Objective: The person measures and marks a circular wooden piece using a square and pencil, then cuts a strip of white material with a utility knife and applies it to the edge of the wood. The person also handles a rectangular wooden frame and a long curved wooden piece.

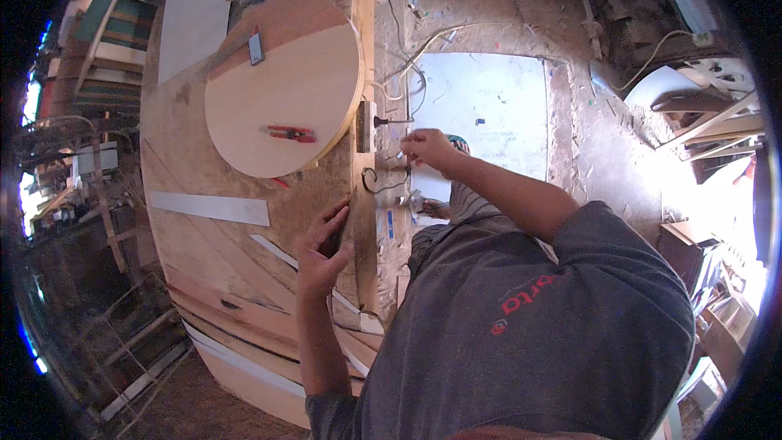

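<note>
My left hand (320, 254) rests at the right edge of the wooden workbench (183, 134), its fingers curled around a dark thing (332, 238) whose kind I cannot make out. My right hand (427, 151) is raised past the bench edge, over the floor, with its fingers pinched together; whatever they may hold is too small to tell. Ahead of my left hand lies a large round wooden disc (273, 106). On the disc are a red and black hand tool (291, 134) and a small grey metal piece (256, 48).
A socket box (365, 127) with a black plug (380, 121) is on the bench edge, and cables hang beside it. White strips (210, 207) lie on the bench. A white board (489, 106) covers part of the dusty floor. Wood scraps (717, 126) are piled at the right.
</note>
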A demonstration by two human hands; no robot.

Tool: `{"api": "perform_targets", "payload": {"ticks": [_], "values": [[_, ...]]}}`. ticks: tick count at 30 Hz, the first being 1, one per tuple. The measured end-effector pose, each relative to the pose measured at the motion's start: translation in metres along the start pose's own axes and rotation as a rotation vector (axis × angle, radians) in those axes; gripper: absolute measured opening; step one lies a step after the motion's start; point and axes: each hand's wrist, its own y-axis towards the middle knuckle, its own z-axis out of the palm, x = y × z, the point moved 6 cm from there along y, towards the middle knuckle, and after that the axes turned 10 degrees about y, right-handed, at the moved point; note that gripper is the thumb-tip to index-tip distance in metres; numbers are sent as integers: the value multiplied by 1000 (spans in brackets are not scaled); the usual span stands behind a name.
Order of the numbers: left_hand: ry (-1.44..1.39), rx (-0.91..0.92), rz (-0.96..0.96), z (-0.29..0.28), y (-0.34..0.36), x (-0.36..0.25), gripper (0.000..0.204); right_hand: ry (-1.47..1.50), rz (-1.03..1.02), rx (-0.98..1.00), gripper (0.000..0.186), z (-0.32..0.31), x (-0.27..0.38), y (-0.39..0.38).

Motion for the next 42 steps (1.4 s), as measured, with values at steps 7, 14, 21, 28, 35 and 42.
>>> {"api": "perform_targets", "payload": {"ticks": [7, 14, 21, 28, 35, 42], "values": [[-69, -17, 46, 7, 24, -4, 60, 92, -119, 661, 49, 72, 56, -8], [-274, -47, -59, 20, 46, -15, 79, 287, -100, 819, 31, 91, 113, -57], [-508, -47, 68, 37, 60, -36, 119, 143, -107, 915, 16, 73, 133, -46], [-336, -33, -60, -6, 20, -3, 102, 14, -122, 1018, 16, 89, 135, -76], [-263, 173, -543, -33, -101, 137, 84, 132, -245, 812, 18, 69, 170, -76], [-402, 267, -603, 62, -205, 240, 76, 322, -148, 424, 28, 79, 166, -59]]}}
